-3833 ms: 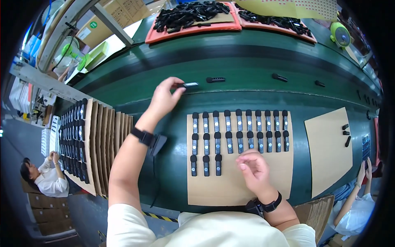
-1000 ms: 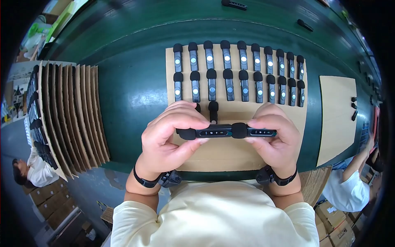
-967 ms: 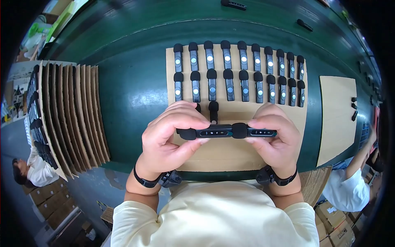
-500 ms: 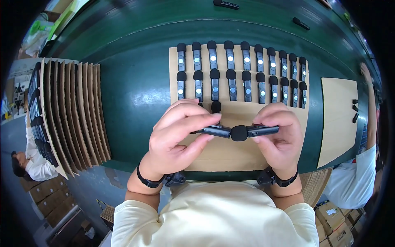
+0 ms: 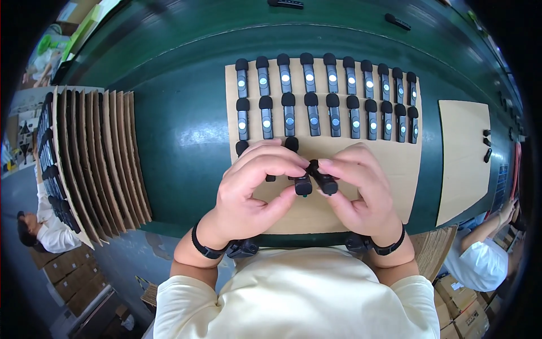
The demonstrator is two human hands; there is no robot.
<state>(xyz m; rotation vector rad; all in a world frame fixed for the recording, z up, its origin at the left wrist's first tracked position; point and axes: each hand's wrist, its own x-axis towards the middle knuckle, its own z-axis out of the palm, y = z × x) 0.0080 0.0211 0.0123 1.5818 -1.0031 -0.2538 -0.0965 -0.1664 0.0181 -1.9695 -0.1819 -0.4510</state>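
My left hand [image 5: 248,186] pinches a small black wireless clip-on microphone [image 5: 303,186] between thumb and fingers. My right hand [image 5: 361,189] grips a second black microphone [image 5: 327,185] the same way. The two are side by side over the near part of a cardboard sheet [image 5: 361,212], their blunt ends toward me. Fingers cover much of both bodies. Beyond my hands, two rows of similar microphones [image 5: 313,121] with foam tops and pale round spots lie on the sheet. A partly hidden third row starts with a microphone [image 5: 291,144] behind my left hand.
Upright cardboard sheets [image 5: 121,164] stand packed at the left, microphones on the outermost. Another cardboard sheet [image 5: 460,169] at the right bears several small black pieces [image 5: 487,154]. Two black microphones [image 5: 398,22] lie on the far green surface. Co-workers [image 5: 480,263] are at both sides.
Both microphones have turned from lying sideways, end to end, to pointing lengthwise, side by side. My hands have drawn closer together. At the right, the co-worker's outstretched arm has pulled back.
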